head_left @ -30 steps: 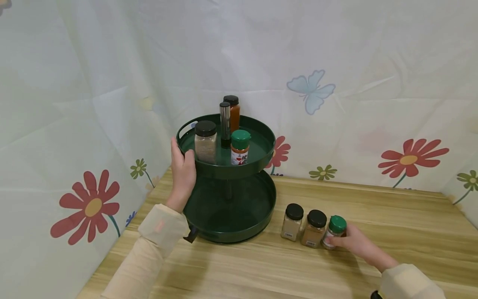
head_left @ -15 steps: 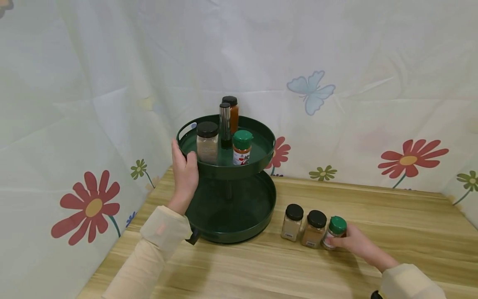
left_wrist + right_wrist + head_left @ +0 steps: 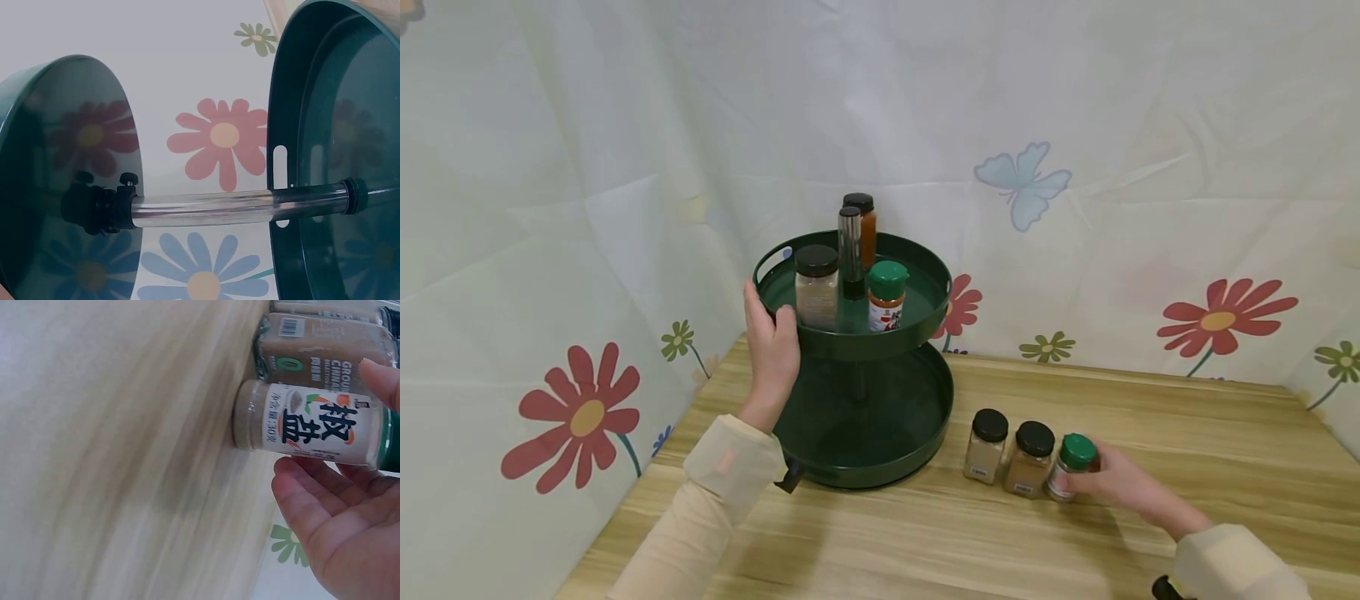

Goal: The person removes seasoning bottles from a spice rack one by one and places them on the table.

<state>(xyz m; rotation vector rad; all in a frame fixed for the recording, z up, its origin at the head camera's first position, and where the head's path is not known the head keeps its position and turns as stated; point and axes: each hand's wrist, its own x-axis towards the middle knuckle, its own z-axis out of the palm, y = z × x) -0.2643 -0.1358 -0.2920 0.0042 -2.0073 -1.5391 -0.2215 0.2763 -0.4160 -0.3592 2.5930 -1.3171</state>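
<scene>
In the head view, my left hand [image 3: 772,350] holds the left rim of the upper tray on a dark green two-tier turntable [image 3: 850,346], thumb at the rim's top. My right hand [image 3: 1123,479] grips a green-capped pepper salt jar [image 3: 1066,479], which stands on the table. The right wrist view shows my thumb by the green cap and my fingers on the other side of the jar's white label [image 3: 322,419]. Beside it stands a black-capped ground cinnamon jar [image 3: 1028,471], then another black-capped spice jar [image 3: 985,457].
On the upper tray stand a large black-capped jar [image 3: 817,296], a silver and black cylinder [image 3: 850,250], an orange-brown jar [image 3: 868,237] and a green-capped jar [image 3: 887,300]. The lower tray [image 3: 880,467] sits on the wooden table [image 3: 880,550]. A flowered curtain [image 3: 1112,208] hangs behind.
The upper tray has turned slightly: its front jars shifted right, its back jar left. My left hand moved a little right with the rim. The right hand stays at the pepper salt jar.
</scene>
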